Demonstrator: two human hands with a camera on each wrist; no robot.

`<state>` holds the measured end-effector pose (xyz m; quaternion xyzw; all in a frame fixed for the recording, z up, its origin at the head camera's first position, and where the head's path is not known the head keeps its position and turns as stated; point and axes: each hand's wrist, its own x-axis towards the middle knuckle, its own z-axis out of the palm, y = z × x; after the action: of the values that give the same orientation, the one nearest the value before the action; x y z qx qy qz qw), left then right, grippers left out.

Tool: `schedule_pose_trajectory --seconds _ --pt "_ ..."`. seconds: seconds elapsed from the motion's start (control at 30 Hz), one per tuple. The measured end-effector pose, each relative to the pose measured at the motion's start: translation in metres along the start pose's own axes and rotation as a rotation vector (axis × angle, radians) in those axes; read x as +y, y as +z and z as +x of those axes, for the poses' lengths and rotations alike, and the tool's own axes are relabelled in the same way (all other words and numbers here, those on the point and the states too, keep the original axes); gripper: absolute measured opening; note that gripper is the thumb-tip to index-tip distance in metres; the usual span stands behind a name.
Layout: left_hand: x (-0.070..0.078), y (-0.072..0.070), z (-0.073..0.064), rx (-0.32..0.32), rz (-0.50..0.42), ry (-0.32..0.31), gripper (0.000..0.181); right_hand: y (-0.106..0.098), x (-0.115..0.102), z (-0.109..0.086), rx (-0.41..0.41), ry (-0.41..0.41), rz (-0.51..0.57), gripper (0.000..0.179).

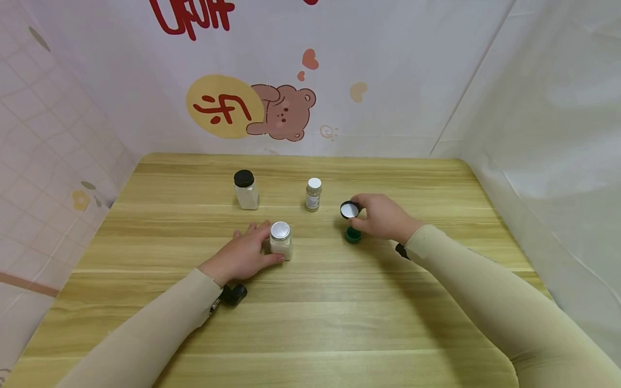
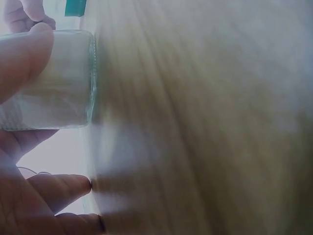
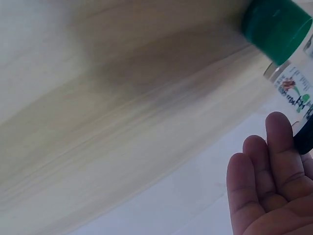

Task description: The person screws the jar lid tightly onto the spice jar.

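Head view, seen from where I stand. Jars, three, upright. One silver-topped jar (image 1: 281,250), clear-walled and squared with rounded corners, pale contents, standing left of the table's middle; the left hand (image 1: 242,253) is clamped on it, thumb on the near side, fingers on the far side. One black-capped jar (image 1: 248,196), squarish, pale contents, farther back. One white-capped jar (image 1: 312,199), smaller, labelled, just right of centre. Loose closures, two: one black lid (image 1: 349,210), round and shallow with a white lining, pinched between thumb and fingers of the right hand (image 1: 385,218); one green cap (image 1: 353,235), a short cup, mouth up on the wood just below the lid. Sleeves, two, beige cloth. Table (image 1: 310,328), one, yellowish streaked grain, rounded corners; its far edge meets a white printed backdrop (image 1: 402,70). Bare grain runs between jar and green cap, and broadly toward the near side.

Left wrist view. The jar's smooth glass, thumb across its face, two lower fingers spread apart from it.

Right wrist view. The green cap's smooth wall; a labelled glass jar behind; the black lid partly cut off at the fingers; three fingertips side by side.
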<state>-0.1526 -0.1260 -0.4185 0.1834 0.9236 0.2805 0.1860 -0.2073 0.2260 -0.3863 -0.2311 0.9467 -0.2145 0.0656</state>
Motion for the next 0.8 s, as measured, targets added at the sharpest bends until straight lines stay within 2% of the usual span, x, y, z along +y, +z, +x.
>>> schedule_pose_trajectory --seconds 0.8 --pt "0.002 -0.001 0.000 -0.002 -0.005 -0.005 0.070 0.007 -0.049 -0.001 -0.006 -0.205 0.014 0.026"
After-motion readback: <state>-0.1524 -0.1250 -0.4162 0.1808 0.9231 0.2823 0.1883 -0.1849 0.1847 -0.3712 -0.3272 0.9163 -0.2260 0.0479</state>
